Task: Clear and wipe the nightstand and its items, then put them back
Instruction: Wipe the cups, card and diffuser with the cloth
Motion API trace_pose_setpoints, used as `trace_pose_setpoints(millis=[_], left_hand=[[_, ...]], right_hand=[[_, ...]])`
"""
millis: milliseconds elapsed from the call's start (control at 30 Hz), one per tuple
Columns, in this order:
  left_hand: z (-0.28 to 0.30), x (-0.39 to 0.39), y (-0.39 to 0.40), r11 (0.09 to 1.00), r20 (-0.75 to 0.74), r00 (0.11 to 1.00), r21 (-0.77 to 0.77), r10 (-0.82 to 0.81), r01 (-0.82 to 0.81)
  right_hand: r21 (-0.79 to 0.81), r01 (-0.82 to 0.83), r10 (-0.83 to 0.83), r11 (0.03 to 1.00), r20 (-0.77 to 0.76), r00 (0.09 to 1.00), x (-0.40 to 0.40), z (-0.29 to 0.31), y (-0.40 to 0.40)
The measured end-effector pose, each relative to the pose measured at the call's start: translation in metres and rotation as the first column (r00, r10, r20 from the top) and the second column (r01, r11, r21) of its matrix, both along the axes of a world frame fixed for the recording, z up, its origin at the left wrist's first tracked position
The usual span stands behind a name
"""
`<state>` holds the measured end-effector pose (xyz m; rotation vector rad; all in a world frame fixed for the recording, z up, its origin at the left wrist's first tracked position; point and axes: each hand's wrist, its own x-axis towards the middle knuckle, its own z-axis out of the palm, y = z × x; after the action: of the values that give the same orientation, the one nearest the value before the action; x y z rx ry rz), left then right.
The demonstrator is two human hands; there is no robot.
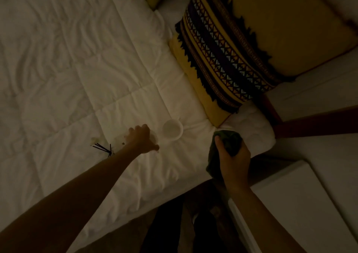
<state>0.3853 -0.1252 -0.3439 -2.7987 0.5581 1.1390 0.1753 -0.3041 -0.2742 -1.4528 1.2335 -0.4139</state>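
The room is dim. On the white duvet (81,82) stands a small white cup (172,129), upright. Just left of it my left hand (141,139) reaches down over a small pale item (155,138); its fingers curl round that item, most of which is hidden. Left of the hand lies a bundle of thin dark sticks (102,147) beside something clear. My right hand (233,157) grips a bunched dark green cloth (228,140) over the bed's corner. The white nightstand top (310,204) lies at the lower right.
A yellow cushion with a patterned dark band (228,59) lies on the bed by the white pillows. A dark wooden bed frame (310,125) runs along the right. The floor and my dark legs (164,229) are below, between bed and nightstand.
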Motion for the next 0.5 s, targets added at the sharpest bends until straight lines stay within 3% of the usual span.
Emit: trace_pose_setpoints(millis=[100,200,367,500], left_hand=[[0.06,0.007,-0.005,0.975,-0.038,0.994,-0.197,0.102,-0.107],[0.142,0.014,-0.026,0.883,-0.144,0.975,-0.415,0.172,-0.217],[0.273,0.02,-0.091,0.656,-0.161,0.987,-0.744,0.01,-0.128],[0.377,0.01,-0.135,0.459,-0.209,0.968,-0.88,-0.137,-0.125]], right_hand=[[-0.018,-0.012,0.013,1.0,0.024,1.0,0.001,0.039,-0.003],[-0.068,-0.016,0.021,0.998,0.081,0.996,0.009,0.093,-0.011],[-0.133,-0.006,0.037,0.991,0.23,0.973,0.034,0.185,-0.038],[-0.227,0.076,0.019,0.971,0.388,0.921,0.042,0.28,-0.063]])
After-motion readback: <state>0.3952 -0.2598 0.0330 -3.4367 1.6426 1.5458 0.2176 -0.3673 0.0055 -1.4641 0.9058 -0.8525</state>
